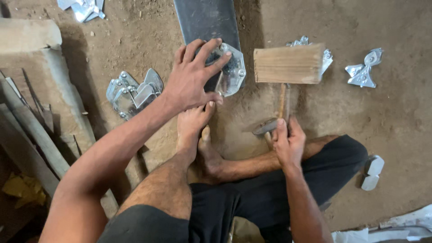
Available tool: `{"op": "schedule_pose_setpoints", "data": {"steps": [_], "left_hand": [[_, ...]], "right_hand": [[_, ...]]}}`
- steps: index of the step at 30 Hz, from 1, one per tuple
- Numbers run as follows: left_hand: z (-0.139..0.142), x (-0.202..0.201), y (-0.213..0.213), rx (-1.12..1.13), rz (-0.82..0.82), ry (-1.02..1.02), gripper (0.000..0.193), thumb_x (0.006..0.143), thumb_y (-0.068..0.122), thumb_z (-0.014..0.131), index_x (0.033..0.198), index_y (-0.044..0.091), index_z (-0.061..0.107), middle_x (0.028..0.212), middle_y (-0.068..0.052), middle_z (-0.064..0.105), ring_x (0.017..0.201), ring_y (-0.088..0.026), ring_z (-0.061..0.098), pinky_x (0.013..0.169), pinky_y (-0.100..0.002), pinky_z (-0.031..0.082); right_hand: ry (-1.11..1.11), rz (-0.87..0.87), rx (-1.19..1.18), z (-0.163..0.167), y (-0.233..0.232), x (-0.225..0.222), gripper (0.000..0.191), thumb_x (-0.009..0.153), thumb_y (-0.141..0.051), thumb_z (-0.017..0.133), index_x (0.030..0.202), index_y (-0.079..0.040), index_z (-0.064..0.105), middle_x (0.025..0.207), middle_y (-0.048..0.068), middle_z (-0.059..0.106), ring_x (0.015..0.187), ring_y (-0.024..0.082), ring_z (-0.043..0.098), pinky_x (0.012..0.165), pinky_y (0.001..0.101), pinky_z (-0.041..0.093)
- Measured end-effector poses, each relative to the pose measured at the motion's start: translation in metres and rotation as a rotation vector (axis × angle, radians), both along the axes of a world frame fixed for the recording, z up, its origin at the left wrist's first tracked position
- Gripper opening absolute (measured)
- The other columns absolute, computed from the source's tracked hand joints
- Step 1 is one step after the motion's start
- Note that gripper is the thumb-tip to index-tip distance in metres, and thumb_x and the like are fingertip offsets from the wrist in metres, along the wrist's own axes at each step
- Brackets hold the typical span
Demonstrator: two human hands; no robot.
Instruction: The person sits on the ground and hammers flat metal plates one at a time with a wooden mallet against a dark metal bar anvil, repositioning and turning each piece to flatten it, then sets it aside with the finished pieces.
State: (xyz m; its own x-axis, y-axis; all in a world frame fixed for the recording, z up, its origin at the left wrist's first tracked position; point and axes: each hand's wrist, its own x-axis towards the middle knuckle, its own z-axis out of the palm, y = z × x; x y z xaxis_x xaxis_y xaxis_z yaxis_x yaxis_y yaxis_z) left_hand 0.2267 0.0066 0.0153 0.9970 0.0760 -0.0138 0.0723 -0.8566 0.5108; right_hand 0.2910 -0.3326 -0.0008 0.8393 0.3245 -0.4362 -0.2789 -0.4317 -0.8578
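Observation:
My left hand (193, 74) presses down on a shiny riveted metal bracket (231, 76) fitted over the end of a long dark metal blade (207, 20) that lies on the dirt floor. My right hand (288, 144) grips the handle of a wooden mallet (288, 64), its block head raised just right of the bracket. A small metal anvil head (264, 127) sticks out of the dirt beside my right hand. My bare feet (198, 130) rest on the ground just below the bracket.
A pile of shiny brackets (132, 92) lies left of my hand. More bracket pieces lie at the right (363, 71), behind the mallet (299, 42), at top left (83, 8) and at lower right (371, 172). Wooden planks and concrete (31, 90) run along the left.

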Motion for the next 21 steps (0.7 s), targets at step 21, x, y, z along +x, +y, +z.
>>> {"op": "schedule_pose_setpoints", "data": {"steps": [21], "left_hand": [[0.017, 0.004, -0.002, 0.121, -0.005, 0.091, 0.108, 0.05, 0.053, 0.093, 0.147, 0.022, 0.057, 0.154, -0.01, 0.04, 0.139, -0.037, 0.034, 0.112, -0.058, 0.028]], "right_hand": [[-0.58, 0.231, -0.288, 0.015, 0.023, 0.032, 0.024, 0.112, -0.023, 0.063, 0.101, -0.003, 0.058, 0.072, 0.004, 0.057, 0.06, 0.014, 0.055, 0.056, 0.0319, 0.045]]}}
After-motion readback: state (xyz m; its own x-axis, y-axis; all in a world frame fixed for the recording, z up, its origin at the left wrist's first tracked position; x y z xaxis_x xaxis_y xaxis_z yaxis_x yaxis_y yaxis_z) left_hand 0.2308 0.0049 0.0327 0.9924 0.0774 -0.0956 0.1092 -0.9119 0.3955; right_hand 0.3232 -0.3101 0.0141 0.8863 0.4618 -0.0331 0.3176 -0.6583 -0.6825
